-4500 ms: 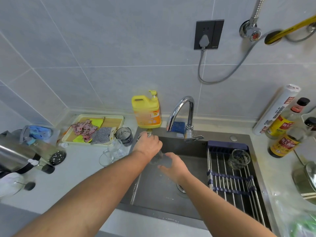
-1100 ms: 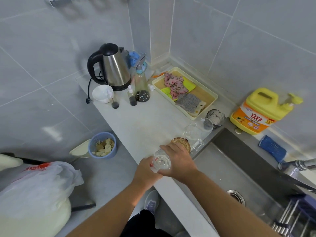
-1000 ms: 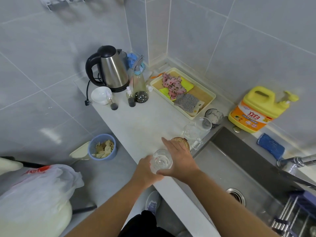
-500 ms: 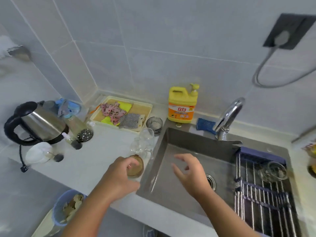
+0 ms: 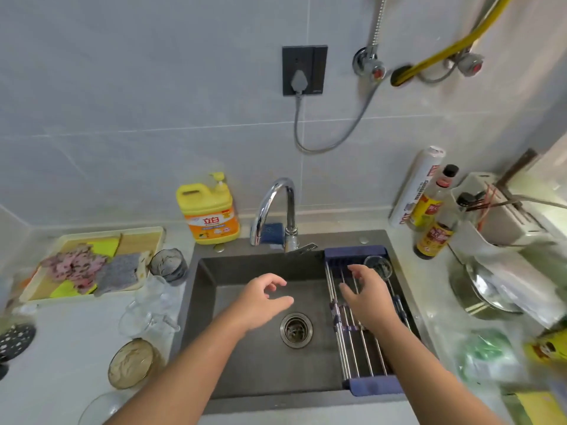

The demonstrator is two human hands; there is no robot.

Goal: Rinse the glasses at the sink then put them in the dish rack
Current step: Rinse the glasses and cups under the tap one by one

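1. One rinsed glass (image 5: pixel 379 266) stands in the dish rack (image 5: pixel 362 348), at its far end near the back wall of the sink (image 5: pixel 254 372). The rack's metal bars span the right side of the basin. Apart from that glass, no other shows on them.
2. Several glasses wait on the counter (image 5: pixel 76 332), left of the sink. They are a smoky dark glass (image 5: pixel 168 266), a huddle of clear glasses (image 5: pixel 150 305), an amber glass (image 5: pixel 132 363), and the rim of another clear glass (image 5: pixel 98 406) at the bottom edge.
3. The left hand (image 5: pixel 260 302) hovers over the basin, just beyond the drain (image 5: pixel 296 329). Its thumb and fingers are loosely curved and apart, and it holds nothing.
4. The right hand (image 5: pixel 365 297) hovers over the rack bars with its fingers spread, also empty. Its fingertips are just beside the racked glass, and they appear not to touch it.
5. The faucet (image 5: pixel 276 204) arches over the back of the basin, and no stream of water is visible.
6. As a judgement, the task is in its early part, with one glass racked and the group on the counter still to rinse and rack. With both hands free, picking up another glass looks like the likely next step.
7. A yellow dish soap bottle (image 5: pixel 210 216) stands behind the sink, and a tray of cloths and sponges (image 5: pixel 92 262) lies at far left.
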